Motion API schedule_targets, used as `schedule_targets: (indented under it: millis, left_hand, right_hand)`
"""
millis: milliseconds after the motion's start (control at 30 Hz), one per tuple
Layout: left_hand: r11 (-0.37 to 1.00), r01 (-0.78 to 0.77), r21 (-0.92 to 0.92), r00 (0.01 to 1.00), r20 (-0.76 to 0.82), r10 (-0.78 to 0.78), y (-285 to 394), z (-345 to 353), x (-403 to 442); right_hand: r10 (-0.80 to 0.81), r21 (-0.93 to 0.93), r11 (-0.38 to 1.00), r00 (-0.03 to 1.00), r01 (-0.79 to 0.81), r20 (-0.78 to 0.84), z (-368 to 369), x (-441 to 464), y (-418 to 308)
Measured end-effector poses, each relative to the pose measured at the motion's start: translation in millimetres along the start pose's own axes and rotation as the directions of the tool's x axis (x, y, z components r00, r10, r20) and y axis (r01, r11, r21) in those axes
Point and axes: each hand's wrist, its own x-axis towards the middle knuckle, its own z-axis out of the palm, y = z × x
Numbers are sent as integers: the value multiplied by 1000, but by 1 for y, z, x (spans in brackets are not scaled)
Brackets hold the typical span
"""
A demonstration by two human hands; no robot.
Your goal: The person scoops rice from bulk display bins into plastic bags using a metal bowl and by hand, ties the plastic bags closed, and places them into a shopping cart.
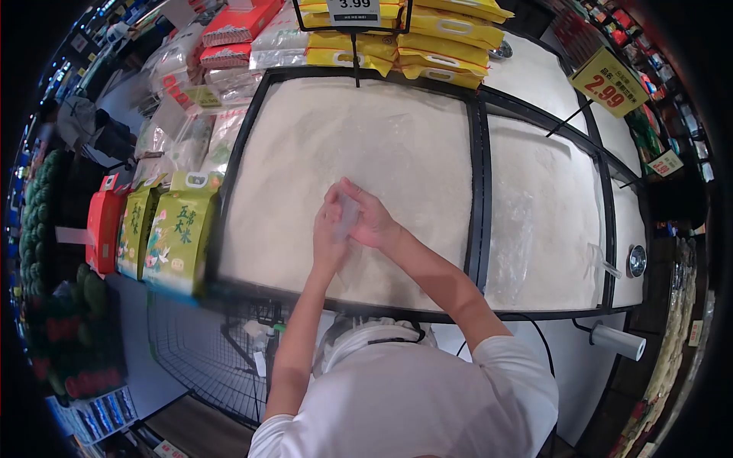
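In the head view, my left hand (330, 235) and my right hand (372, 220) meet over the middle of a wide black-framed bin (246, 153) of white rice (294, 153). Between them is a thin, translucent plastic bag (348, 214), crumpled and narrow. Fingers of both hands are closed on it. Part of the bag hangs below the hands, faint against the rice. Just beyond my fingertips, something clear like plastic film (389, 145) appears to lie on the rice.
Right of the bin is another rice compartment with clear plastic (511, 237) on it and a metal scoop (636, 261) farther right. Yellow rice bags (443, 46) are stacked behind, green bags (181, 237) at left. A wire cart (202, 343) stands below left; a plastic roll (618, 341) sits below right.
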Motion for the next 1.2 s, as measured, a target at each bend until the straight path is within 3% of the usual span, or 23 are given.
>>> schedule_targets:
  millis: [33,100,133,233,333,467,533,567,667,733,767,800,867,933,1000,1100,1133,1200]
  left_hand:
    - [1000,-10,1,1000,-20,10,-7,2,-3]
    - [999,-37,4,998,-57,37,-27,9,-5]
    - [989,90,-118,994,69,-82,-2,3,-8]
    - [887,347,-305,920,294,-259,-11,-12,-4]
    - [845,290,-448,940,299,-164,-11,-19,2]
    - [529,318,-787,937,175,-303,-21,-10,0]
    - [361,222,-906,919,70,-388,-7,-1,-1]
    - [403,224,-887,931,73,-356,-10,1,-1]
    - [534,216,-817,950,50,-308,-10,12,-4]
    - [632,203,-748,945,-19,-327,10,23,-6]
    - [755,196,-626,959,-39,-282,5,26,-4]
    - [856,179,-486,971,-53,-234,-9,30,-2]
    - [978,125,-165,989,-64,-137,-29,34,1]
    - [977,-31,212,997,-58,45,-16,28,-8]
    - [813,-189,551,977,20,213,5,22,-18]
    - [766,-140,627,990,91,107,29,14,-21]
    - [769,-161,619,987,107,121,30,11,-22]
    - [775,-201,599,979,137,148,30,1,-24]
  right_hand:
    - [-15,56,998,1000,13,19,-9,8,-5]
    - [-68,-44,997,996,66,-53,-31,22,-15]
    - [-98,-93,992,991,90,-92,-42,25,-18]
    - [-319,-499,848,925,181,-208,-75,34,-13]
    - [-180,-376,926,920,40,-347,-100,31,-3]
    - [-156,-283,959,876,24,-456,-105,8,10]
    - [-333,-646,763,836,-33,-437,-89,-10,8]
    - [-414,-788,612,819,-73,-398,-83,-17,10]
    - [-490,-902,390,871,186,-33,-82,-34,27]
    - [-505,-943,269,862,195,35,-69,-41,37]
    - [-508,-958,207,858,200,70,-64,-43,42]
    - [-470,-914,364,883,178,-15,-72,-41,50]
    - [-495,-926,325,869,189,4,-72,-41,47]
    - [-496,-954,239,868,179,38,-75,-40,45]
    - [-471,-984,90,877,153,93,-83,-34,41]
    - [-335,-961,277,936,-11,-107,-66,-36,23]
    - [-414,-948,318,899,-3,-142,-78,-35,31]
    - [-400,-815,578,886,46,-234,-87,-37,38]
